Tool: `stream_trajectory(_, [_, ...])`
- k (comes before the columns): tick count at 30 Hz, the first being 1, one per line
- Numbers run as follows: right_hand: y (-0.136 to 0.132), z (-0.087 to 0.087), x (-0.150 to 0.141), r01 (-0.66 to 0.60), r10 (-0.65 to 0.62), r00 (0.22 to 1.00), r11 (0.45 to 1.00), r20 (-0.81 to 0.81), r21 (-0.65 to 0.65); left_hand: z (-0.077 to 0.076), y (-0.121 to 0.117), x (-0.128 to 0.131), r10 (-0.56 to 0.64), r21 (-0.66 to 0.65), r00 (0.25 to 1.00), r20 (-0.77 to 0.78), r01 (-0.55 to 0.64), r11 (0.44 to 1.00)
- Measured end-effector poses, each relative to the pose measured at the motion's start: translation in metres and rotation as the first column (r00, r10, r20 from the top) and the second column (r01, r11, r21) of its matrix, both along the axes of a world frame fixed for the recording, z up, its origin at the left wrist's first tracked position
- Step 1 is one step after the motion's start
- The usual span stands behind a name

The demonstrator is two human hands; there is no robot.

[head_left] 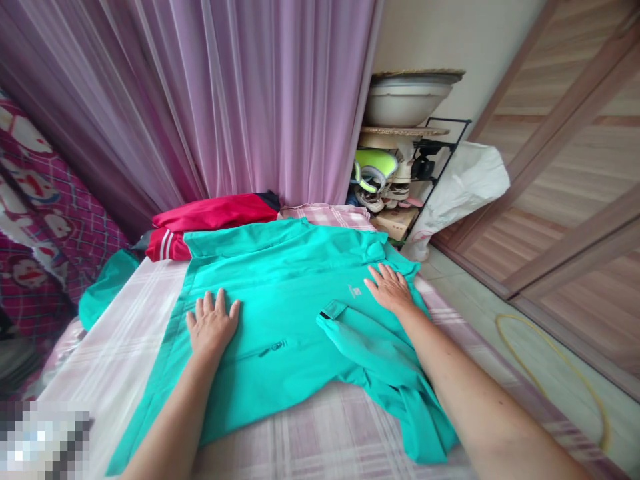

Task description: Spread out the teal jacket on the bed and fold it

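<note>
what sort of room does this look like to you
Most likely a room in a home, possibly a bedroom: there's a long purple curtain, a rack with shoes on it, and large wood-panelled doors resembling a wardrobe's.

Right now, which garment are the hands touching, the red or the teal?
The teal jacket, spread out under the left hand and right hand; the red garment lies beyond it, touched by neither.

No words or numbers legible, small pale logo (pixel 357 291) with a tiny line of marks on the teal jacket (pixel 280 293) (too small to make out), faint print (pixel 423 235) low on the white plastic bag (pixel 465 180) off beyond the jacket, also unreadable
</note>
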State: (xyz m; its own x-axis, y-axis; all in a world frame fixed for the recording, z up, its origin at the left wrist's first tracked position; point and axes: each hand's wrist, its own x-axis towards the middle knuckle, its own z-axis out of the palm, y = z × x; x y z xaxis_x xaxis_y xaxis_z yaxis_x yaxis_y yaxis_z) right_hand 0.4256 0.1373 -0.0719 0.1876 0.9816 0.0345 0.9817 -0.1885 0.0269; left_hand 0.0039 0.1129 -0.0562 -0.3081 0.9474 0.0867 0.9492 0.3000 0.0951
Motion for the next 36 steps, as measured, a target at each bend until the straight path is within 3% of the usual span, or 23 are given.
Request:
stream_trajectory(4, [0.000,0.001,0.014,-0.001,0.001,1.000,1.000,0.021,0.004,0.004,-0.001,0.004,0.002,-0.021,1.000,-0.012,-0.003,1.000])
stream_trajectory(9, [0.005,0.012,0.002,0.026,-0.026,1.000,1.000,0.013,-0.005,0.007,-0.002,0.005,0.000,-0.032,1.000,-0.001,0.000,0.999])
stream_trajectory(14, [-0.002,0.002,-0.002,-0.121,0.117,0.992,0.985,0.039,0.120,0.006,-0.003,0.005,-0.003,-0.017,1.000,0.010,0.004,1.000])
stream_trajectory(18, [-0.008,-0.008,-0.001,0.020,-0.024,0.999,0.985,0.022,0.171,0.004,-0.002,0.003,-0.006,0.004,1.000,0.015,0.006,1.000])
stream_trajectory(22, [-0.012,-0.007,-0.006,0.162,-0.170,0.985,0.961,0.016,0.226,0.002,-0.002,0.003,-0.005,0.013,1.000,0.019,0.005,1.000])
stream_trajectory(26, [-0.013,-0.004,-0.004,0.196,-0.201,0.980,0.962,0.008,0.192,0.003,-0.003,0.005,-0.012,0.006,1.000,0.029,0.011,1.000])
stream_trajectory(31, [0.000,0.021,-0.004,0.229,-0.228,0.970,0.973,-0.078,-0.005,0.005,-0.004,0.007,-0.005,0.017,0.999,0.034,0.004,1.000])
stream_trajectory(33, [0.008,0.038,-0.018,0.217,-0.217,0.967,0.976,-0.136,-0.016,0.005,-0.004,0.008,-0.007,0.024,0.999,0.043,0.006,1.000])
stream_trajectory(36, [0.009,0.055,-0.058,0.082,-0.076,0.972,0.996,-0.222,0.017,0.005,-0.005,0.007,-0.016,0.041,0.998,0.052,0.014,0.999])
